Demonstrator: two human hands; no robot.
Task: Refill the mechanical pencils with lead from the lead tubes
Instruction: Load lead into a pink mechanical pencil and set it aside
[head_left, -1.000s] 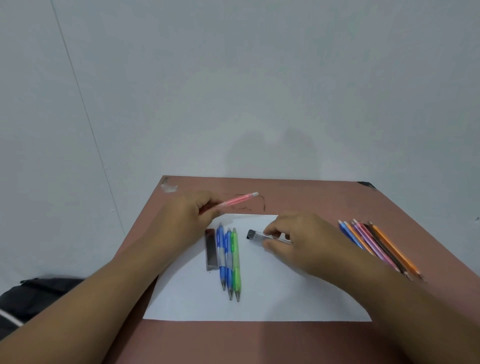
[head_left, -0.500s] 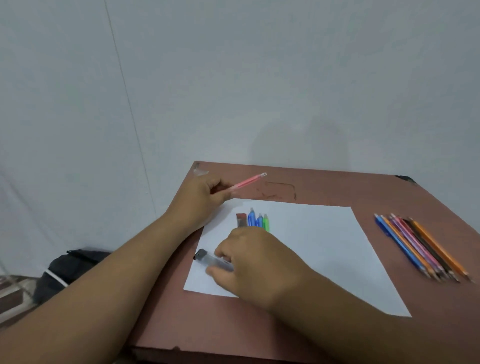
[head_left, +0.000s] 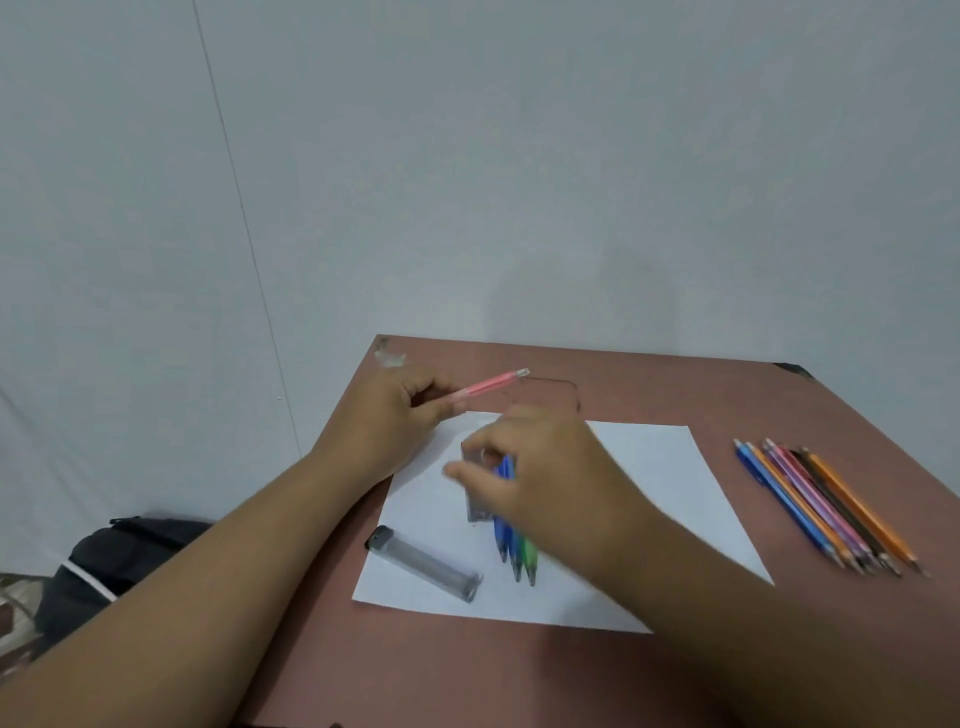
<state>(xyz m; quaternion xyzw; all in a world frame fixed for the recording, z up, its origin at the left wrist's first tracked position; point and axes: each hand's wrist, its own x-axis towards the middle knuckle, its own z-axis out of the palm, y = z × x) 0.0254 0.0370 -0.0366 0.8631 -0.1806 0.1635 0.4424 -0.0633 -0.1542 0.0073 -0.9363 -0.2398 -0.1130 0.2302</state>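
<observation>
Desk: reddish table (head_left: 675, 395), white paper (head_left: 670, 467) on it
Left hand (head_left: 395, 421): fingers pinching pink pencil (head_left: 491, 385)
Right hand (head_left: 545, 478): blurry, fingers curled over second lead tube (head_left: 475, 499), grip unclear
Clear tube (head_left: 426, 564): lying near paper's front-left corner
Tip: lift that tube straight up so the blue and green pencils (head_left: 511, 551) don't roll

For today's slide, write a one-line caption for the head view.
Left hand holds pink pencil; right hand reaches small lead case on the paper.
</observation>
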